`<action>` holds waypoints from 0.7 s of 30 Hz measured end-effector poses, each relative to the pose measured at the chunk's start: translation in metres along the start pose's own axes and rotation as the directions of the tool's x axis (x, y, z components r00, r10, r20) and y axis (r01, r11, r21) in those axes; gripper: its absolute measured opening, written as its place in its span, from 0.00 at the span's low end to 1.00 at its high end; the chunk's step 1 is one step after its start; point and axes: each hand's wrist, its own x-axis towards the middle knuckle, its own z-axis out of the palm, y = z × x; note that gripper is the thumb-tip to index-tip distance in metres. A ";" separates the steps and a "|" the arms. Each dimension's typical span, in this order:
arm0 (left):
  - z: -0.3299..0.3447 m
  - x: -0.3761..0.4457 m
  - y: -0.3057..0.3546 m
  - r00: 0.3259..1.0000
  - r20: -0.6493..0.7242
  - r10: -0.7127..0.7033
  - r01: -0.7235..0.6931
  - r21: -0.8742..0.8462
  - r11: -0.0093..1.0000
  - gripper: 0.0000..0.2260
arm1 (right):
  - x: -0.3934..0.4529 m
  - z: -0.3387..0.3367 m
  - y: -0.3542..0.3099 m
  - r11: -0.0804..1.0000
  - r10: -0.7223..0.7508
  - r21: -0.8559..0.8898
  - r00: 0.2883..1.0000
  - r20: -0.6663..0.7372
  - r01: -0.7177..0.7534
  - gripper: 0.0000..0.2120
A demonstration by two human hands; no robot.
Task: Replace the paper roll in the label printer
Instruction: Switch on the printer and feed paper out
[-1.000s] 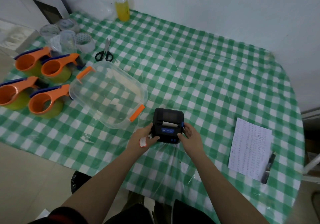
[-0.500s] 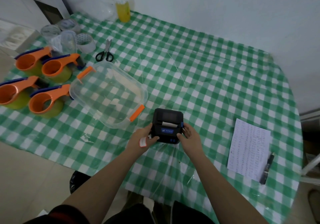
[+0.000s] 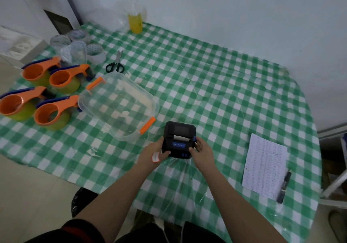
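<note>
Label printer (image 3: pixel 178 140), a small black unit with its lid closed and a short strip of white paper (image 3: pixel 180 137) showing at the output slot, stands on the table (image 3: pixel 216 92) near the front edge, gripped from both sides. Left hand (image 3: pixel 154 153): fingers curled round the printer's left flank, thumb lying along the lower left corner; a small white label with a red border (image 3: pixel 155 157) sticks to the back of this hand. Right hand (image 3: pixel 201 149): fingers wrapped against the right flank beside a small blue tab (image 3: pixel 194 139), thumb on the front face near the two blue buttons (image 3: pixel 184 155). Just behind and to the left of the printer lies a clear plastic box (image 3: pixel 120 105) with orange clips, apart from the printer. Further left, four orange tape dispensers (image 3: pixel 43 94) loaded with yellow-green rolls stand in two rows. Behind them are several rolls of clear tape (image 3: pixel 78 45), and black-handled scissors (image 3: pixel 115 64) lie nearby. A bottle of yellow liquid (image 3: pixel 135 21) stands at the far edge against the wall. To the right of the hands, well apart, lies a printed sheet (image 3: pixel 264 164) with a dark pen (image 3: pixel 284 186) just beside its right edge. A green-and-white checked cloth under clear film covers the table.
</note>
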 end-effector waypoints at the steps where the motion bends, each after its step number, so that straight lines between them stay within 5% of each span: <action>1: 0.000 0.000 0.001 1.000 -0.001 -0.004 0.004 0.005 1.000 0.26 | 0.000 0.000 0.000 1.000 -0.004 -0.010 1.000 0.002 0.004 0.22; 12: 0.003 0.002 -0.002 1.000 -0.013 -0.004 0.004 -0.019 1.000 0.19 | 0.000 0.000 0.001 0.997 -0.019 -0.071 1.000 0.001 0.019 0.22; 16: -0.001 0.006 -0.002 0.999 0.019 -0.038 0.041 -0.185 0.982 0.18 | -0.006 0.002 0.004 0.984 -0.067 -0.168 0.997 -0.045 0.059 0.21; 21: -0.007 0.008 -0.004 0.996 0.053 -0.070 0.082 -0.296 0.952 0.17 | -0.017 0.001 0.016 0.998 -0.044 -0.039 0.997 -0.059 0.042 0.23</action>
